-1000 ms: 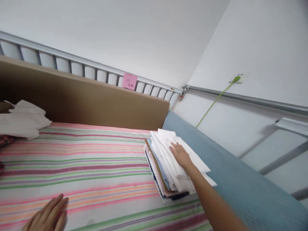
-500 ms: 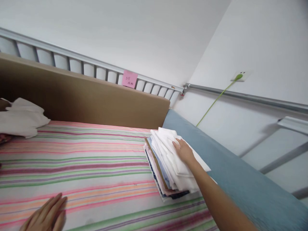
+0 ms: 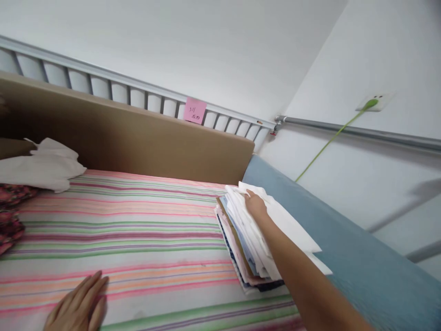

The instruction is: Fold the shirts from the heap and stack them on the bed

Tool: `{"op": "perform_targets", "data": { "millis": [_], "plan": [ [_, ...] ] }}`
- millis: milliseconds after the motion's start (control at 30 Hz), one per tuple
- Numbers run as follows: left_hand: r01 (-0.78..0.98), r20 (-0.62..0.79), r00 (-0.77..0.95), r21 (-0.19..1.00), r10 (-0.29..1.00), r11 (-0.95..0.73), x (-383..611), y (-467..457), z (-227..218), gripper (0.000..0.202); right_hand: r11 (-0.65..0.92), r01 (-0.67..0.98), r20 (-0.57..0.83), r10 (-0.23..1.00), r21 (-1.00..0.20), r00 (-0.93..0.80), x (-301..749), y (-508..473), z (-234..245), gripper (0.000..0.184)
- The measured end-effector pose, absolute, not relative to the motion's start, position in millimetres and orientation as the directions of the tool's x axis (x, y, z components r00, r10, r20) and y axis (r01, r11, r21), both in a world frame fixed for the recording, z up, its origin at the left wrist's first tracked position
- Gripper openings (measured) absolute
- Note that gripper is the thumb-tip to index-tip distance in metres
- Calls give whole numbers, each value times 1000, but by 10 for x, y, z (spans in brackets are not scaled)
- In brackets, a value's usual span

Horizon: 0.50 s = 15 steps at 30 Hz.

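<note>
The folded stack (image 3: 243, 225) lies near the brown board (image 3: 144, 147); left hand (image 3: 78, 304), open, rests farther from it; right hand (image 3: 257, 205) bends atop the stack, grip unclear; light pressure should keep layers aligned.

The left hand (image 3: 74, 309) is bare; one sees its back, its slim fingers (image 3: 86, 288) with rounded tips, and the thumb (image 3: 98, 312), while the lower edge of the view cuts off the rest. The right hand (image 3: 257, 204) is also bare, smaller to the eye, its fingertips only partly visible. Its forearm (image 3: 299, 271) is uncovered too, long and smooth in outline, narrow at the wrist (image 3: 267, 221) and becoming wider toward the lower edge.
</note>
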<state>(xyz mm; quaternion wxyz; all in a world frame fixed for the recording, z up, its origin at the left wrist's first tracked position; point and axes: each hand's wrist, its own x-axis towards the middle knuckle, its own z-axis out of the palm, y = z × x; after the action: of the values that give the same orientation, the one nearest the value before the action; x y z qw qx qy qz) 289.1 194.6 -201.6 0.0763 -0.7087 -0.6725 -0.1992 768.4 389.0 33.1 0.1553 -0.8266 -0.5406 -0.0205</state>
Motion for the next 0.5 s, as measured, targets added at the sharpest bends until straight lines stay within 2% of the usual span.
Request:
{"op": "perform_targets", "data": {
  "millis": [167, 267, 400, 500],
  "plan": [
    [986, 385, 7, 148, 923, -70, 2908, 1936, -1961, 51, -401, 864, 299, 821, -306, 487, 7614, 3845, 252, 52],
    [987, 391, 18, 138, 920, -77, 2899, 1941, -1970, 52, -406, 874, 361, 798, -268, 482, 7594, 3868, 196, 51],
    [988, 409, 26, 128, 912, -86, 2896, 1940, -1978, 51, -407, 894, 189, 878, -190, 440, 7616, 3943, 159, 49],
    [988, 405, 21, 130, 914, -81, 2907, 1934, -1957, 51, -344, 906, 163, 907, -247, 389, 7684, 3937, 242, 56]
  ]
}}
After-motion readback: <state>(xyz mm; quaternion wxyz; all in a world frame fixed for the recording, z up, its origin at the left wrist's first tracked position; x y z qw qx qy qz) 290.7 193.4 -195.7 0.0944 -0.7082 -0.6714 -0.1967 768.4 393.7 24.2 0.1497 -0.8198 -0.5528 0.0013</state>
